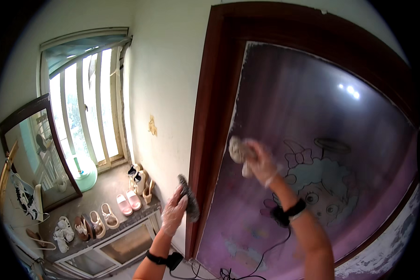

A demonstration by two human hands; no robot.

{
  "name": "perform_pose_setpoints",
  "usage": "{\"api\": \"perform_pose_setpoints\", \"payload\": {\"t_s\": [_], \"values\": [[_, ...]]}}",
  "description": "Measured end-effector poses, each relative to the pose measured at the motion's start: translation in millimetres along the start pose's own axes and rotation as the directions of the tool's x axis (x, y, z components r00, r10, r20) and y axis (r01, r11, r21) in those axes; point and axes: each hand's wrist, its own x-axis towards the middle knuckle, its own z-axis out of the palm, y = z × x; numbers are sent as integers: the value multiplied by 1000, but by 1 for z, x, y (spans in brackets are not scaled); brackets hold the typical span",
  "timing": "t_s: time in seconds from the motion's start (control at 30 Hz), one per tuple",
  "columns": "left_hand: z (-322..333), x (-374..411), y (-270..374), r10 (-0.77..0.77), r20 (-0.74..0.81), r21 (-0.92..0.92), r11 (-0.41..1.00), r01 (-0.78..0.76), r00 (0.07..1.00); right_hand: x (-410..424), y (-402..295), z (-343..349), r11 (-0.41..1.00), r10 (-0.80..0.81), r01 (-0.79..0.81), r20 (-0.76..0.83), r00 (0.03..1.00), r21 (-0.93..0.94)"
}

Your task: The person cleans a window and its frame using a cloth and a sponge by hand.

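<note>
My left hand [173,213], in a clear plastic glove, holds a dark grey, fuzzy pad or cloth [189,199] near the lower door frame. My right hand [260,162], gloved the same way and somewhat blurred, grips a bunched light-coloured cloth [237,150]. That cloth is in front of the left part of a dark purple door panel [273,101] painted with cartoon figures; whether it touches the panel I cannot tell. A dark red wooden frame [210,115] surrounds the panel. Each wrist wears a black band with a small device.
At left, several pairs of shoes and pink slippers [124,204] stand on a low cabinet top [113,182]. A framed mirror [38,157] leans by a barred window [87,105], near a green translucent tub [85,178]. Black cables [227,273] hang below my wrists, and a hook [152,126] is on the wall.
</note>
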Motion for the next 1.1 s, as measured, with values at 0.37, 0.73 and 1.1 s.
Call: {"api": "perform_pose_setpoints", "payload": {"t_s": [0.37,0.73,1.1], "values": [[-149,-32,-83,-83,-340,-128,991,41,937,334,-178,-53,609,-426,58,-265,865,-791],[-179,-52,-125,12,-378,227,971,80,926,291,-79,11,564,-720,314,-268,640,-764],[-69,-5,-62,232,139,10,972,-236,963,-35,137,184,959,-207,206,14,978,-196]]}}
